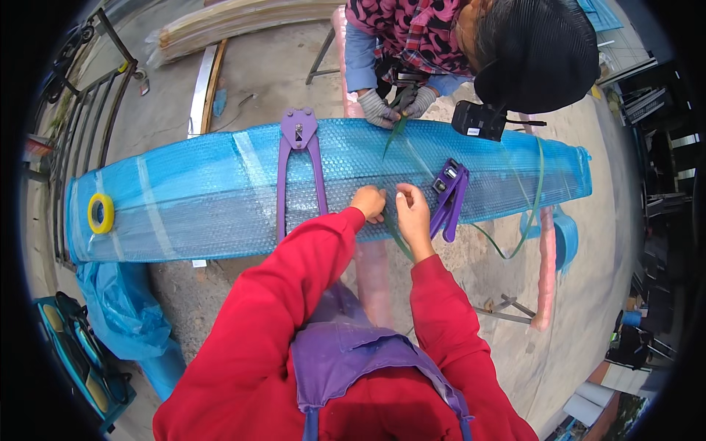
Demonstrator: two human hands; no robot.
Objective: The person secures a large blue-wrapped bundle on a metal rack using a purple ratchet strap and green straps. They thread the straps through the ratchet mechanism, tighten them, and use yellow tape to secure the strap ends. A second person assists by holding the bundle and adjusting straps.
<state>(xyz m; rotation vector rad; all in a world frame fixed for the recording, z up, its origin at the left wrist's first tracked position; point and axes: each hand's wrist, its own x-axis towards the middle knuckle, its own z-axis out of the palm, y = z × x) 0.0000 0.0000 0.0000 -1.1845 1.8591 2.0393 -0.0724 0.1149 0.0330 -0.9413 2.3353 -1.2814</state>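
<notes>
Head | left hand [370,203] curled, right hand [414,216] cupped; grip on strap [396,235] hidden, I can't tell | room along bundle's [198,198] far-left edge

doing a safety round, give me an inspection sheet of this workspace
surface: long package in blue bubble wrap
job's things: green strap; long-handled purple tool and smaller purple tool on the package
clutter: yellow tape roll at the package's left end; crumpled blue plastic below
hands: left hand curled at the strap, right hand beside it; grips unclear
cables: thin dark line on the floor, possibly a cord
surroundings: co-worker's gloved hands opposite; wrapped planks beyond
</notes>
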